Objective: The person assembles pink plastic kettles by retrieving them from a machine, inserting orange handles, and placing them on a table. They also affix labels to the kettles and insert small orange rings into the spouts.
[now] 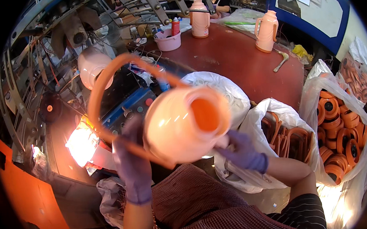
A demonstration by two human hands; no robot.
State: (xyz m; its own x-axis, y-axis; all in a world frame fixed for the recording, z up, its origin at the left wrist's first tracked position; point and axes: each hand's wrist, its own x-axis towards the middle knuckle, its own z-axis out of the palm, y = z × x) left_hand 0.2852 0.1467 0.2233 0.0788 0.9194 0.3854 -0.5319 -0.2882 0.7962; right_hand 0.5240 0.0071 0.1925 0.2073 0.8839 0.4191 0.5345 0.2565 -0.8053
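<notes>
A peach-coloured thermos flask shell point(167, 124) is tilted in front of me, its round open mouth facing up and to the right, with orange showing inside. An orange carrying handle point(99, 90) arcs out from it to the left, slightly blurred. My left hand point(134, 164), in a purple glove, is closed at the shell's left side, by the lower end of the handle; its fingers are partly blurred. My right hand point(242, 151), gloved too, grips the shell's lower right near the rim. The shell hides some of the fingertips.
Two finished-looking flasks point(200, 19) stand on the red table point(230, 58). A pink basin point(169, 41) holds a red can. Plastic bags hold orange handles point(298, 138) and orange lids point(346, 124). Left are a metal machine frame point(14, 100) and another shell point(90, 63). Someone sits behind the table.
</notes>
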